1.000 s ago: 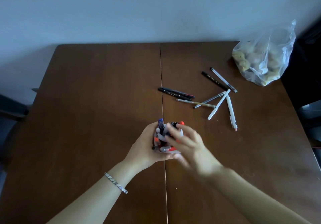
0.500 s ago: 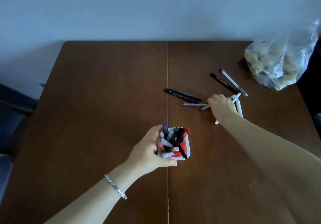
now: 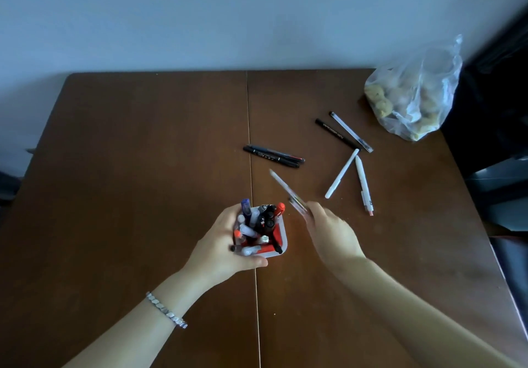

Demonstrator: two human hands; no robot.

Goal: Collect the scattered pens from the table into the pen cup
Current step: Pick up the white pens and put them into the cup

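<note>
A square white and red pen cup [image 3: 281, 240], packed with several pens, stands near the table's front middle. My left hand [image 3: 221, 246] wraps around its left side and front. Just right of the cup, my right hand [image 3: 333, 232] holds clear pens [image 3: 287, 192] that point up and to the left, blurred by motion. Loose on the table lie two black pens [image 3: 273, 156] by the centre seam, two white pens [image 3: 351, 179] to the right, and a black pen [image 3: 334, 133] beside a clear pen [image 3: 352, 132] further back.
A clear plastic bag [image 3: 414, 90] with yellowish lumps sits at the brown table's [image 3: 128, 167] far right corner. A seam runs down the tabletop's middle. Dark furniture stands past the right edge. A wall closes the far side.
My right hand has come back from the scattered pens toward the cup with clear pens in it. Those pens are gone from the pile. My left hand stays on the cup.
</note>
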